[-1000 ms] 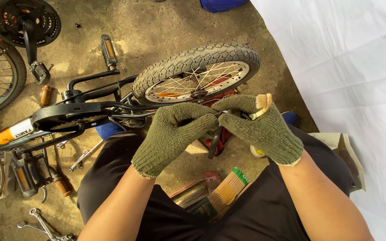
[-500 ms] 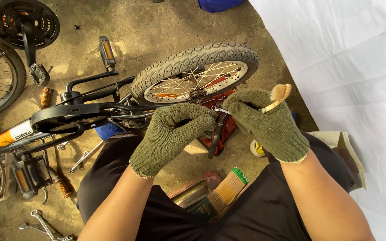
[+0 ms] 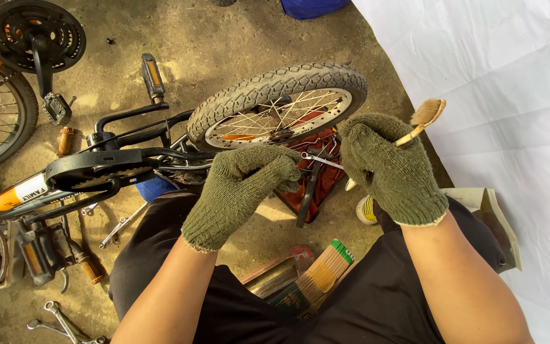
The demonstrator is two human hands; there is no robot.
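A: Overhead, then. Largest item first?

B: White sheet (image 3: 498, 83), creased cloth, covering the ground on the right. Next the small bicycle (image 3: 97, 169) lying on its side on packed dirt: black frame, black chain guard, orange patch near the left edge.

A: Its wheel?

B: Small wheel (image 3: 275, 99), knobby grey-black tyre, pale rim, thin metal spokes, tilted flat. It lies just beyond both hands, near the fingertips.

A: Hands?

B: Both in olive knitted gloves, coarse ribbed weave, cream edging at the cuff. Left hand (image 3: 240, 191) is curled into a loose fist below the tyre's near edge; what it grips, if anything, I cannot tell. Right hand (image 3: 389, 169) is closed around the handle of a brush (image 3: 423, 119).

A: The brush, relative to that hand?

B: Handle passes through the fist; head sticks out up and to the right of the knuckles, above the edge of the sheet. Pale wood, short tan bristles, rounded head.

A: Between the hands?

B: A slim metal wrench (image 3: 323, 160), bright steel, reaching toward the right glove. Contact not clear. Beneath it a dark red cloth (image 3: 323, 185), rumpled.

A: Smaller items?

B: Black pedal (image 3: 153, 78) with orange reflector, upper left. Spanners (image 3: 62, 322), bare steel, bottom left on the dirt.
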